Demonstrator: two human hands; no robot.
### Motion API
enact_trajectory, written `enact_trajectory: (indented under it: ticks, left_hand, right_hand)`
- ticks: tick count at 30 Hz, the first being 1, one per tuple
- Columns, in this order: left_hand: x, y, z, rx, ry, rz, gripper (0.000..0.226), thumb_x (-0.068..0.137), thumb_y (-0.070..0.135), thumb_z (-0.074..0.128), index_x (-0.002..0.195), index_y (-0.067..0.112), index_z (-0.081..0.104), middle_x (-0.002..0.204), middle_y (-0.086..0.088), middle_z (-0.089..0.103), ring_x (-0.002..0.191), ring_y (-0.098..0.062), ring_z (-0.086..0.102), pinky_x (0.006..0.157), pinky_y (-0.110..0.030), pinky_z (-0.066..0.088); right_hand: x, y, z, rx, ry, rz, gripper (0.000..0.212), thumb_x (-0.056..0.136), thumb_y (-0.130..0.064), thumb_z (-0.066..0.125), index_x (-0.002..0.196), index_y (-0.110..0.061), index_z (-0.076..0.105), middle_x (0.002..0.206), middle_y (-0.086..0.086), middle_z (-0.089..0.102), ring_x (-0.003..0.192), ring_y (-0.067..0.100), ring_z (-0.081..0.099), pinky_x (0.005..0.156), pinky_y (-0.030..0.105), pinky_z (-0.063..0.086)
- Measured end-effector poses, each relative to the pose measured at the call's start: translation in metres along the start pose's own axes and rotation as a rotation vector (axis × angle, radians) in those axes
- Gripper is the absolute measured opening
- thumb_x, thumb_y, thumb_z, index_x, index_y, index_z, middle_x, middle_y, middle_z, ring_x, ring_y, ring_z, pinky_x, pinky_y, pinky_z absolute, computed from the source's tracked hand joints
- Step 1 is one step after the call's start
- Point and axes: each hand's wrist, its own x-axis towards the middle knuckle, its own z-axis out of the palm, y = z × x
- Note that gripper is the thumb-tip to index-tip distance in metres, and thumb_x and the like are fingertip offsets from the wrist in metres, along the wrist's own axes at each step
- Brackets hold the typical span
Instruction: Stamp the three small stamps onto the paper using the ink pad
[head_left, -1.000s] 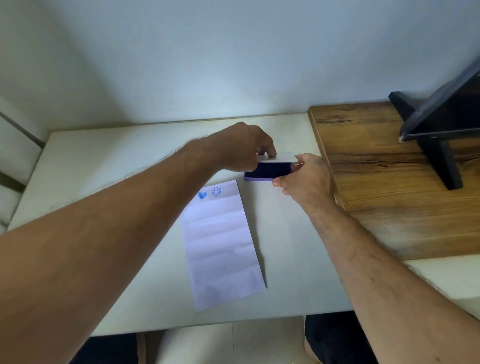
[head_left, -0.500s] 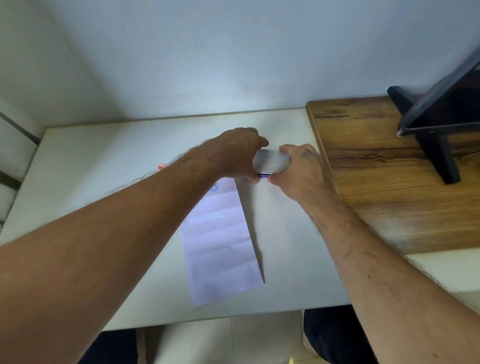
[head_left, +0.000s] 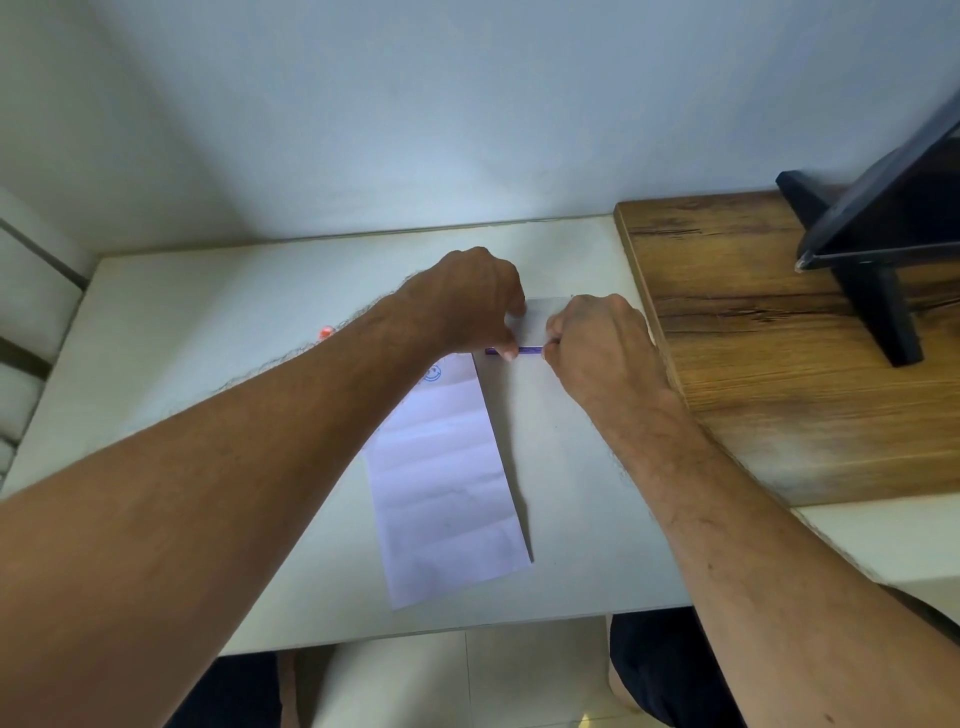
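The ink pad (head_left: 535, 322) lies flat on the white table (head_left: 208, 312) beyond the top right corner of the paper, its clear lid down and a thin purple edge showing at the front. My left hand (head_left: 467, 301) grips its left end and my right hand (head_left: 597, 338) grips its right end. The creased white paper (head_left: 447, 478) lies lengthwise in front of the pad, with a blue smiley print (head_left: 432, 373) at its top; my left forearm covers its top left corner. A small red stamp (head_left: 326, 331) peeks out behind my left forearm.
A raised wooden board (head_left: 753, 364) adjoins the table on the right and carries a black stand (head_left: 872, 291) with a tilted dark screen. A wall runs close behind the table. The table's front edge is near my body.
The ink pad's dark blue inked face was exposed a second ago; the clear lid has come down over it, and both hands have closed in on its ends.
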Motion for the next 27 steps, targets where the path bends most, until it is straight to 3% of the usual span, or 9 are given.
enact_trajectory:
  ticks: [4,7,12,14,18,20,23,25,27]
  left_hand:
    - [-0.002,0.006,0.005,0.037,0.025,-0.017,0.047,0.074,0.036,0.080,0.118,0.028,0.068,0.102,-0.002,0.058,0.094,-0.025,0.056,0.073,-0.032,0.046]
    - [-0.006,0.008,0.011,0.026,0.040,-0.040,0.044,0.079,0.037,0.074,0.120,0.028,0.066,0.120,-0.003,0.065,0.108,-0.028,0.060,0.090,-0.037,0.050]
    - [-0.018,0.014,0.018,0.008,0.094,-0.102,0.034,0.084,0.038,0.068,0.116,0.029,0.069,0.110,-0.007,0.066,0.099,-0.030,0.063,0.079,-0.032,0.047]
    - [-0.017,0.014,0.015,-0.045,0.066,-0.140,0.031,0.081,0.034,0.070,0.112,0.030,0.071,0.110,-0.005,0.067,0.099,-0.029,0.064,0.081,-0.032,0.051]
    - [-0.013,0.012,0.004,-0.209,0.092,-0.164,0.038,0.083,0.038,0.070,0.120,0.032,0.067,0.130,0.002,0.062,0.119,-0.019,0.058,0.099,-0.034,0.047]
    - [-0.022,0.009,-0.006,-0.261,0.185,-0.190,0.037,0.089,0.040,0.064,0.125,0.034,0.064,0.132,0.002,0.062,0.121,-0.021,0.058,0.099,-0.032,0.046]
    - [-0.052,-0.004,-0.020,-0.192,0.369,-0.172,0.030,0.096,0.034,0.054,0.123,0.031,0.066,0.126,0.001,0.067,0.116,-0.026,0.060,0.091,-0.030,0.046]
    - [-0.081,-0.021,-0.028,-0.135,0.511,-0.137,0.027,0.097,0.029,0.053,0.119,0.023,0.068,0.125,-0.001,0.067,0.117,-0.026,0.060,0.090,-0.032,0.047]
    - [-0.107,-0.037,-0.037,-0.102,0.553,-0.151,0.034,0.098,0.027,0.054,0.130,0.017,0.061,0.138,-0.003,0.059,0.133,-0.020,0.048,0.104,-0.035,0.041]
  right_hand:
    - [-0.001,-0.002,0.002,0.050,0.026,0.026,0.016,0.089,-0.012,0.059,0.097,-0.007,0.072,0.092,0.014,0.071,0.072,0.024,0.055,0.062,0.023,0.036]
    - [-0.003,-0.002,0.004,0.062,0.047,0.033,0.020,0.090,-0.025,0.061,0.095,-0.008,0.072,0.089,0.012,0.071,0.069,0.018,0.047,0.061,0.023,0.035]
    - [-0.004,0.000,0.004,0.100,0.061,0.084,0.025,0.083,-0.037,0.072,0.090,-0.014,0.074,0.086,0.007,0.071,0.068,0.019,0.050,0.060,0.022,0.035]
    - [-0.005,-0.001,0.003,0.138,0.073,0.094,0.026,0.080,-0.038,0.077,0.090,-0.014,0.075,0.086,0.009,0.073,0.071,0.023,0.058,0.060,0.022,0.038]
    - [-0.008,-0.006,-0.005,0.240,0.128,0.111,0.036,0.077,-0.033,0.078,0.107,-0.013,0.075,0.105,0.009,0.075,0.093,0.026,0.069,0.074,0.025,0.050]
    - [-0.012,-0.010,-0.016,0.301,0.200,0.108,0.039,0.081,-0.035,0.072,0.114,-0.014,0.072,0.116,0.008,0.072,0.106,0.025,0.066,0.087,0.031,0.052]
    - [-0.019,-0.013,-0.033,0.386,0.281,0.106,0.040,0.087,-0.034,0.066,0.122,-0.015,0.067,0.126,0.006,0.067,0.118,0.024,0.058,0.096,0.032,0.047]
    - [-0.026,-0.019,-0.042,0.410,0.241,0.075,0.043,0.088,-0.035,0.066,0.126,-0.015,0.064,0.133,0.006,0.062,0.126,0.022,0.052,0.103,0.030,0.040]
    - [-0.033,-0.031,-0.050,0.385,0.112,0.042,0.054,0.088,-0.039,0.066,0.136,-0.017,0.055,0.148,0.006,0.048,0.139,0.021,0.037,0.111,0.030,0.029]
